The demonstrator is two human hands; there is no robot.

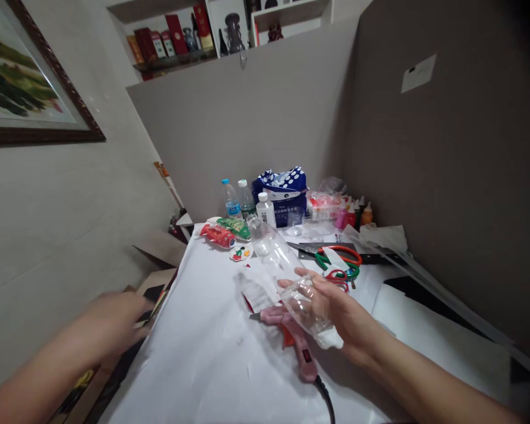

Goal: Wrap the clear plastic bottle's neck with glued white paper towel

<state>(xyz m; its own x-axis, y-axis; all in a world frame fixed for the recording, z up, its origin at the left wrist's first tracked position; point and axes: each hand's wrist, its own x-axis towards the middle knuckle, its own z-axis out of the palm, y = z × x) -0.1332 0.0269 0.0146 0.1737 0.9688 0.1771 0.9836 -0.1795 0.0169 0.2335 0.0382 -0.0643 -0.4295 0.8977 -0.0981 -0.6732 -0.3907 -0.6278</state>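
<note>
My right hand (340,312) is closed around a clear plastic bottle (274,250) near its base. The bottle is tilted, with its open neck pointing away toward the back of the table. Under the bottle's lower end, a pink glue gun (302,350) with a red trigger lies on the white table covering. My left hand (117,318) is off the table's left edge, above cardboard boxes. Motion smears its fingers, so I cannot tell what they hold, if anything.
Red and green painted fish shapes (218,235) lie at the back left, near a small paint palette (240,253). Behind stand several bottles (265,210) and a blue bag (285,203). Scissors (353,271) lie to the right, before paint bottles (366,215). Grey panels (247,129) enclose the back and right.
</note>
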